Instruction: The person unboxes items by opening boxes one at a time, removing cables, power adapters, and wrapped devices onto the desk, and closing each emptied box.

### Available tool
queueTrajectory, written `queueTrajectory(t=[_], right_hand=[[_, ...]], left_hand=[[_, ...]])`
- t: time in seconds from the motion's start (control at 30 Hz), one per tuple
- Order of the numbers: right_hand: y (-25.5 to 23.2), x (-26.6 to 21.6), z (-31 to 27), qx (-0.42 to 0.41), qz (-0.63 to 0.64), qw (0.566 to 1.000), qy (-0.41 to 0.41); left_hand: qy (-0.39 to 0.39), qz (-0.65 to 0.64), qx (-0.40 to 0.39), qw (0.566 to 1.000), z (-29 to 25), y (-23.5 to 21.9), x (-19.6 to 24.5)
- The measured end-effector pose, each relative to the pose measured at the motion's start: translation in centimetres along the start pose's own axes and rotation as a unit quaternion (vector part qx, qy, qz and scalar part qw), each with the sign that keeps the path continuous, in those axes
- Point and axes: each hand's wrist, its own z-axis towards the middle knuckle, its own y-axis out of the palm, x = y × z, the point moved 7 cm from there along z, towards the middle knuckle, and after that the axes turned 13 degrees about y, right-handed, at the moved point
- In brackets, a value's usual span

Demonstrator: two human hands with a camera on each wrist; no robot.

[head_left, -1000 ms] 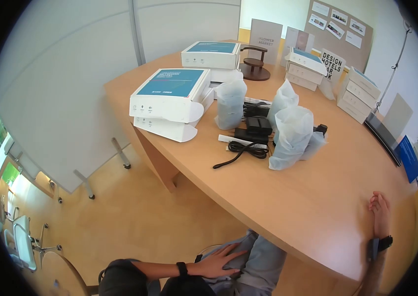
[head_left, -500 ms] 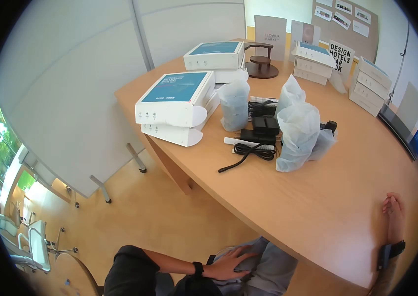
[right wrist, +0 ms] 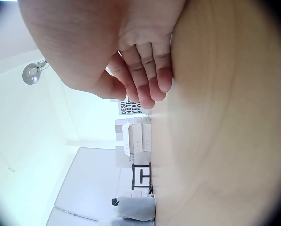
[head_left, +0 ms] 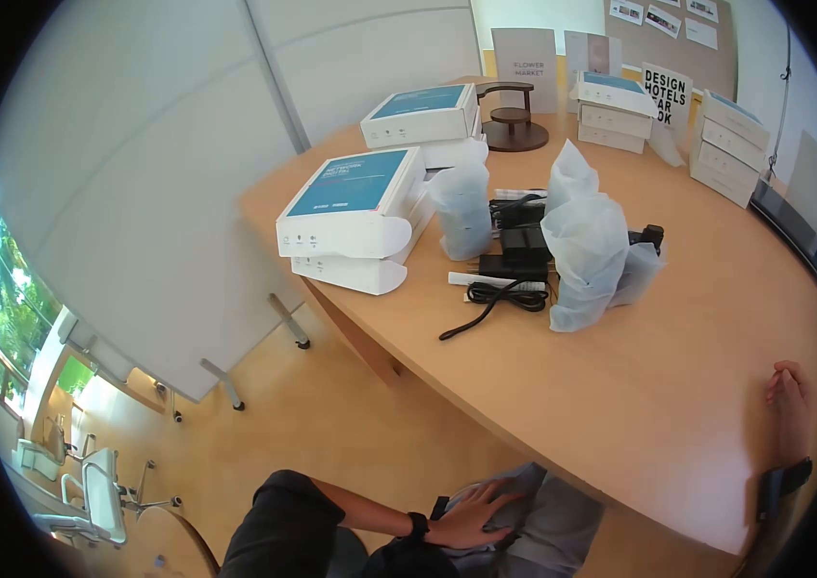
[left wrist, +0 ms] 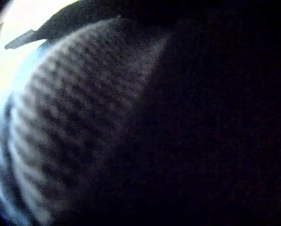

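Observation:
In the head view my left hand (head_left: 469,518) rests on the grey trousers (head_left: 548,525), its fingers spread and holding nothing. The left wrist view is mostly dark, with blurred fabric (left wrist: 60,108) filling its left part. My right hand (head_left: 788,395) lies on the wooden table (head_left: 678,414) near its right side. The right wrist view shows that hand's fingers (right wrist: 142,89) loosely bent with nothing in them. Nearer the table's middle stand items in whitish wrapping (head_left: 587,255), beside black adapters (head_left: 524,247) and a coiled black cable (head_left: 514,296).
White boxes with blue tops (head_left: 351,183) are stacked at the table's left. Farther back are a dark wooden stand (head_left: 514,130), more stacked boxes (head_left: 613,120) and upright books (head_left: 524,67). A dark flat device (head_left: 789,231) lies along the right edge. A whiteboard (head_left: 158,193) stands beyond the table.
The head view has turned somewhat left, so more of the window and chairs shows and the right hand sits nearer the right edge. Both hands keep their places.

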Motion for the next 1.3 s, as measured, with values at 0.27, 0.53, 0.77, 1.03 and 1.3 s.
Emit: queueTrajectory(t=[0.27,0.53,0.77,1.03,1.3], right_hand=[[-0.3,0.4,0.3,-0.017,0.004,0.999,-0.028],[0.2,-0.8,-0.1,-0.046,-0.009,0.999,-0.013],[8.5,-10.5,-9.2,-0.018,-0.125,0.976,-0.179],[32.9,-12.2,-24.4,-0.510,-0.102,0.728,-0.447],[46.8,-12.4,-28.6,-0.692,0.056,0.582,-0.422]], left_hand=[[0.002,0.017,0.000,1.000,0.0,0.4,0.1],[0.010,0.017,0.014,1.000,0.1,0.8,0.0],[0.000,0.052,-0.021,0.998,0.0,1.2,0.0],[0.096,-0.214,0.351,0.907,-1.6,5.2,-4.5],[0.132,-0.137,0.234,0.954,2.8,1.6,-8.2]])
